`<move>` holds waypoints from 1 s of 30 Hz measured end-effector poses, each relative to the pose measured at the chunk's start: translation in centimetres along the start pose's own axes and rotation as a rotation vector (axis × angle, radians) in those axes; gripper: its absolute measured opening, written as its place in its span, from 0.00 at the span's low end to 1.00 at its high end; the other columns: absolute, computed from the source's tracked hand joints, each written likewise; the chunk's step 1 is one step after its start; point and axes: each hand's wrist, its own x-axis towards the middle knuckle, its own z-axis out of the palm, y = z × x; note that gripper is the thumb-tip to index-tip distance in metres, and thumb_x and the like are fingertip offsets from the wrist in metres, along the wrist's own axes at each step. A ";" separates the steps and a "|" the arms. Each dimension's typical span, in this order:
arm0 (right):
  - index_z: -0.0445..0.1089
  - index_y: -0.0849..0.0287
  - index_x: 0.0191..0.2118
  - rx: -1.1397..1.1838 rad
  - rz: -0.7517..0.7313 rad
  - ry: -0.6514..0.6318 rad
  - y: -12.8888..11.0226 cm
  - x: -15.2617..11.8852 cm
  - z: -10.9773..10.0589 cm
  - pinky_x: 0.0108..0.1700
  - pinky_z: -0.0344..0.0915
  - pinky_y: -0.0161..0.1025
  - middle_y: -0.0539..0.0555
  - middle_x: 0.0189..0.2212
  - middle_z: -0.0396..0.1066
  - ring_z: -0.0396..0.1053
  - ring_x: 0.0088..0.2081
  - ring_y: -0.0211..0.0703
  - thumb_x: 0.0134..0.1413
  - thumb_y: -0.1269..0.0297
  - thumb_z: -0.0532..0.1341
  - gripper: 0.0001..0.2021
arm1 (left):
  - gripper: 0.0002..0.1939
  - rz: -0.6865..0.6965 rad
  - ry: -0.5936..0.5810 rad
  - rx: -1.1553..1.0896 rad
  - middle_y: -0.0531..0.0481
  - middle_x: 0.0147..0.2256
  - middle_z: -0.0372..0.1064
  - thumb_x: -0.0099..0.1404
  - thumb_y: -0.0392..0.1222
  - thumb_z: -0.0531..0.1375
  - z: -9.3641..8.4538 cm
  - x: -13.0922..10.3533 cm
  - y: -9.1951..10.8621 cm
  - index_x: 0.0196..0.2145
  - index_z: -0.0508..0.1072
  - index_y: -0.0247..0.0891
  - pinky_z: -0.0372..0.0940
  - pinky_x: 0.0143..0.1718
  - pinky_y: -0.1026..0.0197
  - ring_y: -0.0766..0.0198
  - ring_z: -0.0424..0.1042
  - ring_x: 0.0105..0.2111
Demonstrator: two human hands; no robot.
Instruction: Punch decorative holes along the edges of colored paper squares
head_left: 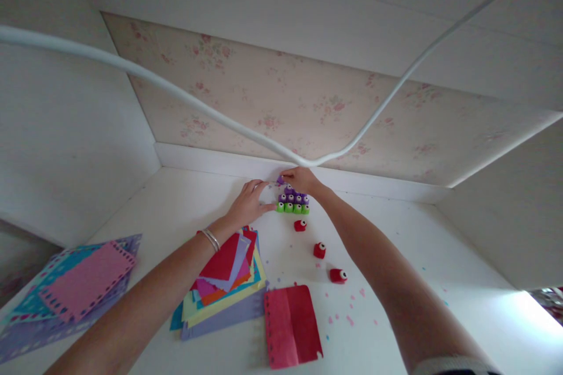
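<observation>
At the back of the white table, my right hand (299, 179) pinches a small purple craft punch (280, 180). Just in front of it, more purple punches (290, 198) sit close together behind a row of green punches (292, 208). Each has a round white and black spot on top. My left hand (250, 204) is beside the group on its left, fingers and thumb apart and nothing in the grasp. Its thumb tip reaches close to the leftmost green punch; whether they touch I cannot tell. Three red punches (319, 250) stand apart in a slanting line nearer me.
Under my left forearm lies a stack of coloured paper (220, 310). A folded red sheet (294, 326) with a punched edge is at front centre. Punched pink and blue sheets (90, 278) lie far left. Paper bits (350, 320) are scattered about. A white cable (211, 111) hangs across the view.
</observation>
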 end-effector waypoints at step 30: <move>0.49 0.58 0.68 0.028 0.133 -0.015 5.6 -11.2 1.5 0.63 0.56 0.52 0.62 0.65 0.55 0.57 0.63 0.57 0.47 0.48 0.67 0.46 | 0.44 -0.089 -0.145 0.062 0.38 0.62 0.54 0.54 0.58 0.66 2.7 0.4 3.6 0.63 0.55 0.41 0.64 0.53 0.48 0.43 0.64 0.56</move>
